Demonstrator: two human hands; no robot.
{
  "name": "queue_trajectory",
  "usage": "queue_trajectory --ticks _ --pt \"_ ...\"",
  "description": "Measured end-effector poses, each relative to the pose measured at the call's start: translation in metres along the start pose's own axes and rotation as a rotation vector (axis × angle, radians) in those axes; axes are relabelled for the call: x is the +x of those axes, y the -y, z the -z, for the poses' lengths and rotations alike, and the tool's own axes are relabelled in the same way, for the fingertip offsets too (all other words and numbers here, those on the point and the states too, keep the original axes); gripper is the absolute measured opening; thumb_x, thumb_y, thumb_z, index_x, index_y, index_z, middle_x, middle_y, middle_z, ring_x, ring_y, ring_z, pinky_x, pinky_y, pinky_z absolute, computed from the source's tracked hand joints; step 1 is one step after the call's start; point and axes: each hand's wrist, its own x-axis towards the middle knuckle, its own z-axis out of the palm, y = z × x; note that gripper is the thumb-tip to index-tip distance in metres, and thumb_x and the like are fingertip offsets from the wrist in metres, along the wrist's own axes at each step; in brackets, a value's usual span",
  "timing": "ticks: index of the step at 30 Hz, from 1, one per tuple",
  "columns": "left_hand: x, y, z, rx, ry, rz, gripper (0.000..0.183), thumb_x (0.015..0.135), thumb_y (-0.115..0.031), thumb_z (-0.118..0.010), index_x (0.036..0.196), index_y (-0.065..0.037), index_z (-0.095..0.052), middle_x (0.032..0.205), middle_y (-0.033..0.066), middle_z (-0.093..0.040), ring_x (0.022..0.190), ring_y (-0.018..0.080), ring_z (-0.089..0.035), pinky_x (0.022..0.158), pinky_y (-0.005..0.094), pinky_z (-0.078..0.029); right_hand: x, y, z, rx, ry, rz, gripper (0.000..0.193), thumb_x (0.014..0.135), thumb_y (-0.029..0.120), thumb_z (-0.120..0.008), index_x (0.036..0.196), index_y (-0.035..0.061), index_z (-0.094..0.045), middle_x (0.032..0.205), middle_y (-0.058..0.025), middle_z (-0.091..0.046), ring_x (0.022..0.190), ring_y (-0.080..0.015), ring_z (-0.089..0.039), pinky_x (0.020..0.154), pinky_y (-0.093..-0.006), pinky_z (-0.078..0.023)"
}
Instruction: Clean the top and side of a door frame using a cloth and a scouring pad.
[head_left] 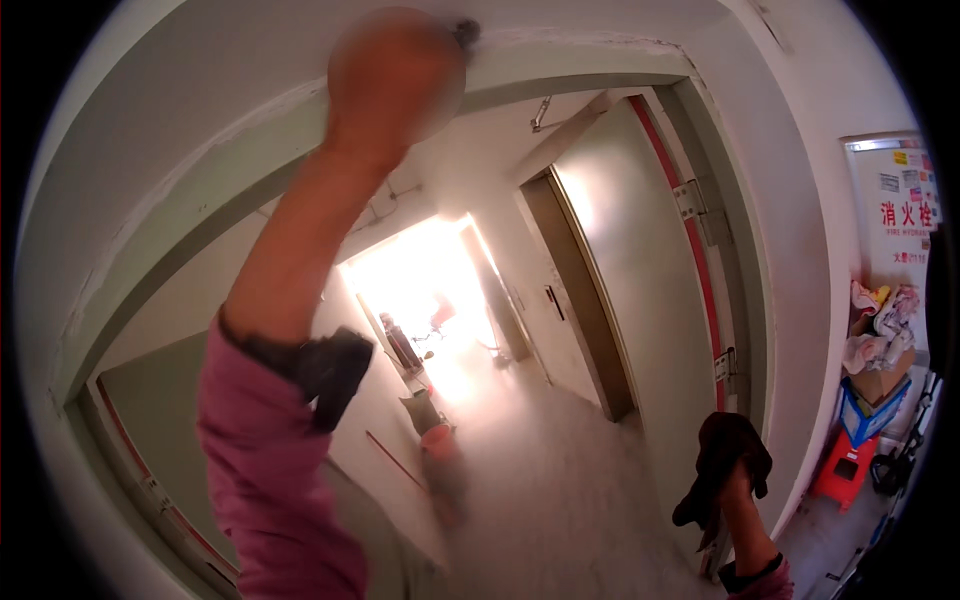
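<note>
My left hand [395,85] is raised high against the wall at the top of a pale green door frame [580,68]. It is blurred, so its fingers do not show. A small dark thing [466,33] pokes out at the hand's right edge, by the wall. Round my left wrist sits a black band with a dark block [338,372]. Down at the lower right, my right hand [738,487] grips a dark brown cloth [728,447] that hangs in loose folds and covers its fingers. That cloth is beside the frame's right post.
An open grey-green door leaf [635,230] with a red edge stands at the right. Beyond lie a corridor floor [540,500], a red bucket [437,441] and a red stick [395,460]. Far right, a red stool [847,470] and boxes [878,385] stand below a white cabinet [895,180].
</note>
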Motion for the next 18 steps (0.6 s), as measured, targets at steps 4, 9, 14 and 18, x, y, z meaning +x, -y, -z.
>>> queue_trajectory --ticks 4,9,14,18 --pt "-0.028 0.023 0.013 -0.159 0.042 0.009 0.01 0.066 -0.01 -0.058 0.075 -0.011 -0.063 0.085 0.0048 -0.059 0.085 0.0199 -0.054 0.068 0.0356 -0.04 -0.014 0.003 0.017 0.044 -0.056 0.001 0.047 0.086 0.043 -0.039 0.116 0.0058 -0.043 0.105 -0.0081 -0.053 0.098 -0.0219 -0.049 0.085 -0.0288 -0.039" --pt "0.013 -0.042 -0.038 -0.253 -0.007 -0.099 0.018 0.064 0.0 -0.057 0.077 -0.012 -0.061 0.084 0.0022 -0.059 0.081 0.0197 -0.054 0.068 0.0343 -0.04 -0.019 0.001 0.028 0.046 -0.034 0.006 0.041 0.086 0.038 -0.039 0.112 0.0073 -0.046 0.102 -0.0076 -0.053 0.096 -0.0204 -0.049 0.084 -0.0297 -0.039" --pt "0.011 -0.031 -0.034 -0.047 0.003 0.004 0.021 0.065 -0.002 -0.057 0.083 -0.014 -0.059 0.081 0.0007 -0.059 0.079 0.0198 -0.054 0.066 0.0346 -0.039 -0.023 0.01 0.053 -0.005 0.01 0.043 0.031 0.086 0.03 -0.04 0.106 0.0092 -0.05 0.098 -0.0071 -0.053 0.094 -0.0178 -0.049 0.082 -0.0312 -0.039" --pt "-0.019 0.011 0.011 -0.201 0.023 0.035 0.029 0.06 0.001 -0.063 0.086 -0.008 -0.057 0.082 0.0064 -0.059 0.077 0.0243 -0.055 0.067 0.0359 -0.04 -0.036 0.035 0.091 -0.075 0.172 0.136 0.026 0.085 0.024 -0.04 0.103 0.0103 -0.052 0.096 -0.0068 -0.053 0.093 -0.0162 -0.049 0.081 -0.0321 -0.039"
